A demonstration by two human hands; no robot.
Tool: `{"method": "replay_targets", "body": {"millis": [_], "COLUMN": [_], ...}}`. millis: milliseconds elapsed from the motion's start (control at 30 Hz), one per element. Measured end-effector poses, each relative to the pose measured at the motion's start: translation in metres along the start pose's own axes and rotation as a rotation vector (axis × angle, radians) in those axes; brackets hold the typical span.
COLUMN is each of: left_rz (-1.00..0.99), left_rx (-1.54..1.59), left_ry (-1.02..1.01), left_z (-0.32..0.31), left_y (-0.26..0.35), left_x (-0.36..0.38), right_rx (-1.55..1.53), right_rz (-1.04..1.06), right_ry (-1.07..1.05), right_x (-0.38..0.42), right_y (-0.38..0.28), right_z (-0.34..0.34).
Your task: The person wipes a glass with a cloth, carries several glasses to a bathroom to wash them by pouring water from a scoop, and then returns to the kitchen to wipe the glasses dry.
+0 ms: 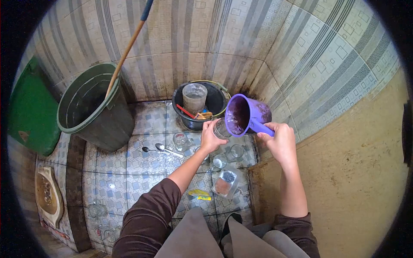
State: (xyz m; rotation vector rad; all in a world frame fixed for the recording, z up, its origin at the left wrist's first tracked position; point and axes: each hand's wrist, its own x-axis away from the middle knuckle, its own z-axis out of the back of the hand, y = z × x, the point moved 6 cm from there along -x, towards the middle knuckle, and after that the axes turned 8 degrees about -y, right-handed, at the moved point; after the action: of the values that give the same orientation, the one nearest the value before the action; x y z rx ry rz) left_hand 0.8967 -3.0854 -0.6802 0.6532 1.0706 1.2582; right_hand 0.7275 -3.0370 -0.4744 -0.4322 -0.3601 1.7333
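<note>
My left hand (pixel 209 137) is wrapped round a clear drinking glass (pixel 221 129), held over the tiled floor just in front of a black bucket (pixel 194 124). In my right hand (pixel 280 142) is the handle of a purple water dipper (pixel 260 110). The dipper tilts toward my left hand, its mouth facing left and its lower rim right at the glass. Wet, shiny streaks show inside it. Below my hands, a glass mug (pixel 180 142), metal spoons (pixel 169 150) and two more glasses, one nearer (pixel 220 161) and one farther (pixel 237 150), stand or lie on the floor.
Scrubbing pads lie in a clear plastic tub (pixel 232 189), with a yellow packet (pixel 200 195) beside it. At left stand a large green bin (pixel 112 131) holding a long stick (pixel 125 53), a green lid (pixel 32 116) and a squat toilet (pixel 59 202). Tan wall (pixel 344 185) borders my right.
</note>
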Motion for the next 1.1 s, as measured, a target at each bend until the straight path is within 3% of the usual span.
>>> {"method": "replay_targets", "body": {"millis": [133, 200, 233, 267, 333, 367, 600, 667, 800, 867, 933, 1000, 1100], "left_rz": [0.022, 0.35, 0.522, 0.523, 0.824, 0.894, 0.8, 0.822, 0.981, 0.753, 0.685, -0.052, -0.043], "left_rx": [-0.028, 0.539, 0.713, 0.717, 1.468, 1.542, 1.482, 1.671, 1.634, 1.308, 1.199, 0.424, 0.291], "left_ry": [-0.061, 0.097, 0.015, 0.01, -0.304, -0.319, -0.339, -0.393, -0.501, -0.693, -0.672, -0.339, -0.259], "left_z": [-0.017, -0.037, -0.047, -0.048, -0.078, -0.092, -0.089, -0.093, -0.09, -0.089, -0.095, -0.08, -0.064], "left_y": [-0.013, -0.058, -0.059, -0.052, -0.027, -0.04, -0.041, -0.045, -0.051, -0.047, -0.051, -0.044, -0.01], "left_x": [-0.005, -0.004, -0.002, -0.002, 0.009, 0.006, 0.007, 0.009, 0.019, 0.017, 0.015, -0.007, -0.005], "right_rx": [-0.031, -0.007, -0.003, -0.008, -0.009, -0.012, 0.004, 0.007, 0.086, 0.098, 0.109, 0.192, 0.218], "right_rz": [-0.108, -0.065, -0.072, -0.086, -0.101, -0.101, -0.138, -0.148, -0.149, -0.165, -0.183, -0.137, -0.154], "right_ry": [-0.079, -0.056, -0.055, -0.066, -0.074, -0.081, -0.106, -0.106, -0.049, -0.04, -0.033, 0.002, 0.013], "right_x": [0.001, 0.003, 0.004, 0.006, 0.009, 0.01, 0.012, 0.01, 0.008, 0.008, 0.009, 0.01, 0.013], "right_y": [0.019, 0.023, 0.024, 0.023, 0.023, 0.023, 0.029, 0.029, 0.025, 0.022, 0.019, 0.011, 0.004], "right_z": [0.002, 0.004, 0.007, 0.009, 0.013, 0.013, 0.014, 0.014, 0.017, 0.017, 0.019, 0.022, 0.023]}}
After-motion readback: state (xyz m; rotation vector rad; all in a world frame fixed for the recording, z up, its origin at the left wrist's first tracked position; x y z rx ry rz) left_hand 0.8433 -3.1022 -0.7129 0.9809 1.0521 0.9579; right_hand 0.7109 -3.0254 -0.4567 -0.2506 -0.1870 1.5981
